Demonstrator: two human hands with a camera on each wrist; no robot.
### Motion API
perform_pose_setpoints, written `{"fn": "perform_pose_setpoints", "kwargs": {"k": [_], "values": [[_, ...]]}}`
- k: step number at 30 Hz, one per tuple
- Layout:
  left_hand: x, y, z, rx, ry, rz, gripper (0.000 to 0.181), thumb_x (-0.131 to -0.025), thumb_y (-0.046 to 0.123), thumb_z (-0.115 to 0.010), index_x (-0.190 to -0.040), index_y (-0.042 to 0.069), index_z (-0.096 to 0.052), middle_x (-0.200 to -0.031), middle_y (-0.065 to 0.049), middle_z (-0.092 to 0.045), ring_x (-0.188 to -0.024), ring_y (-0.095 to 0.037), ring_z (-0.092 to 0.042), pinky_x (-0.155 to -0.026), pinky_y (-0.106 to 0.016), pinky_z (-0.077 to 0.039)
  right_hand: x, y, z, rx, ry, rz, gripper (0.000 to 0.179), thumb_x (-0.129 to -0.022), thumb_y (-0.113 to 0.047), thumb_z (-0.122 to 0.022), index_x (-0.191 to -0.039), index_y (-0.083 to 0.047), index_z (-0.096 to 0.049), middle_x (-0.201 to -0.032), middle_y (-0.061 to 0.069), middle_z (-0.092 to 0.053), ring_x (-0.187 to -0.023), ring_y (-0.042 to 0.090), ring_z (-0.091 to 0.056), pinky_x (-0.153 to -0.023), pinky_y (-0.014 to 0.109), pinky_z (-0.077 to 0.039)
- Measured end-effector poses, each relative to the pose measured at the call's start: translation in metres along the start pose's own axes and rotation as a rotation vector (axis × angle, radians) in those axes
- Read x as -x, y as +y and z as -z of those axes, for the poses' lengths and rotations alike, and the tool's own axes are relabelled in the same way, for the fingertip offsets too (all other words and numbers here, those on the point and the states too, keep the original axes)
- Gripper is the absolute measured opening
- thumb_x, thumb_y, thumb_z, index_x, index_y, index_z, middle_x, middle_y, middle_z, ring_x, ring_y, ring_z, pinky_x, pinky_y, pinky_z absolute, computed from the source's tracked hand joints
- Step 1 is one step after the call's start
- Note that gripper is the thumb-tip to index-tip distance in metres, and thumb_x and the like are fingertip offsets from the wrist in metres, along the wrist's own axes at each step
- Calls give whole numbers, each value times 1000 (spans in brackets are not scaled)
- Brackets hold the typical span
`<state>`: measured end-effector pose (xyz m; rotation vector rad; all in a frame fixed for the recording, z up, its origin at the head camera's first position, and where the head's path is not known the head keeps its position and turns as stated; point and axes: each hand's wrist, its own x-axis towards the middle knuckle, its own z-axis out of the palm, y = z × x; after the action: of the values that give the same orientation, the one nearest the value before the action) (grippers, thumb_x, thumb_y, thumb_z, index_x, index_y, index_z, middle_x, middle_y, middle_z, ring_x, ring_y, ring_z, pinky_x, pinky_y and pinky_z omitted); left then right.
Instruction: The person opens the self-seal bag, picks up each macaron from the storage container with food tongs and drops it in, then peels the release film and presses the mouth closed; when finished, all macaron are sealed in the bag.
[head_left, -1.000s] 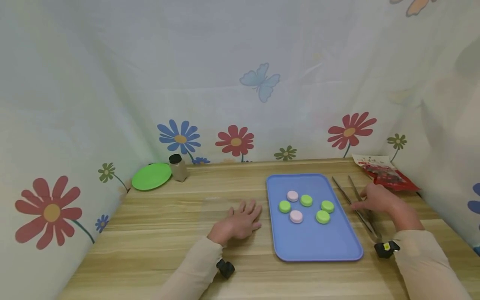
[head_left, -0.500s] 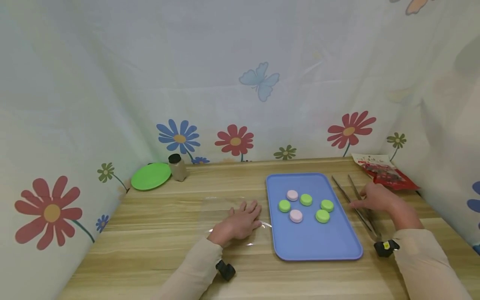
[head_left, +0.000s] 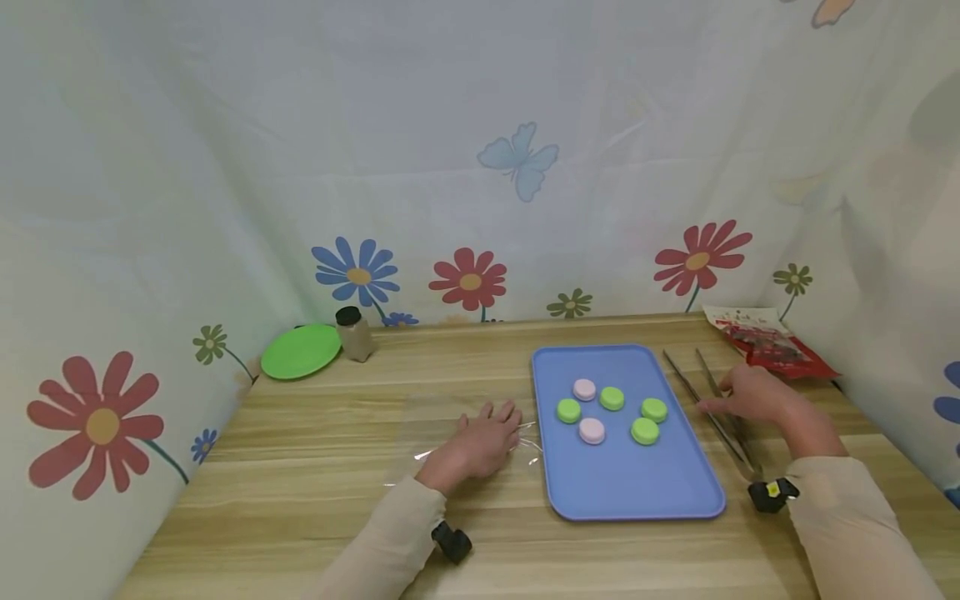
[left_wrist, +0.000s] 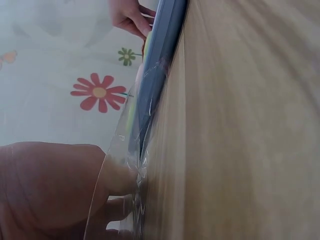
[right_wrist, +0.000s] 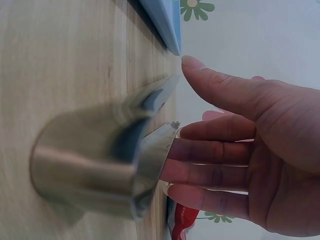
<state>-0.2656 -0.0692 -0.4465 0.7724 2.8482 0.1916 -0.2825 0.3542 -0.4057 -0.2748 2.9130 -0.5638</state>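
My left hand [head_left: 480, 446] lies low over a clear plastic sheet or bag [head_left: 423, 425] left of the blue tray, fingers extended. In the left wrist view a raised edge of the clear plastic [left_wrist: 117, 165] crosses in front of its thumb and fingers. Over the metal tongs [head_left: 731, 442] right of the tray hovers my right hand [head_left: 750, 396]. The right wrist view has its thumb and nearly straight fingers [right_wrist: 215, 170] spread apart, fingertips right at one arm of the tongs. The tongs' bend [right_wrist: 82, 165] faces me, their two arms spread apart.
The blue tray [head_left: 637, 492] carries several green macarons [head_left: 645, 431] and two pink macarons [head_left: 592, 431]. A red and white food packet [head_left: 780, 342] lies back right. Back left are a green plate [head_left: 302, 352] and a black-capped jar [head_left: 355, 335]. A floral curtain [head_left: 390, 125] stands behind.
The plastic under my left hand shows shifted glints and creases near the tray's left edge, and the left fingers have drawn in slightly. My right hand has hardly moved over the tongs.
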Motion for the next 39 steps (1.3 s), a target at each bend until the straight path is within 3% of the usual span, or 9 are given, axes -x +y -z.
{"fn": "perform_pose_setpoints", "kwargs": {"k": [14,23,33,39], "values": [[0,2,2,25,21,26,44,-109,29,-36,-153,24,-43,-161,-9,-31,-145,-44,-27,-106,-73,-27,0,1,1,-8,-2,7,46,-90,-37,-75,-61,-13,-48,-57,-6,-31,-54,11,-33,-53,28,-28],[-1,2,1,35,49,20,41,-110,25,-38,-149,20,-49,-159,-9,-37,-142,-45,-32,-102,-74,-31,0,1,0,-17,2,7,45,-90,-36,-75,-60,-14,-49,-56,-6,-31,-54,11,-33,-53,28,-28],[0,2,1,63,51,15,46,-106,34,-48,-149,18,-49,-158,-11,-37,-143,-46,-30,-103,-74,-29,1,2,0,-15,-7,9,44,-91,-37,-73,-62,-11,-53,-56,-6,-33,-54,12,-36,-53,29,-30],[-1,2,-1,83,94,34,43,-106,35,-48,-145,20,-55,-156,-11,-41,-143,-45,-31,-103,-74,-30,-1,4,-1,-12,-12,-1,41,-91,-38,-72,-66,-9,-60,-58,-5,-34,-55,12,-37,-53,29,-31]]}}
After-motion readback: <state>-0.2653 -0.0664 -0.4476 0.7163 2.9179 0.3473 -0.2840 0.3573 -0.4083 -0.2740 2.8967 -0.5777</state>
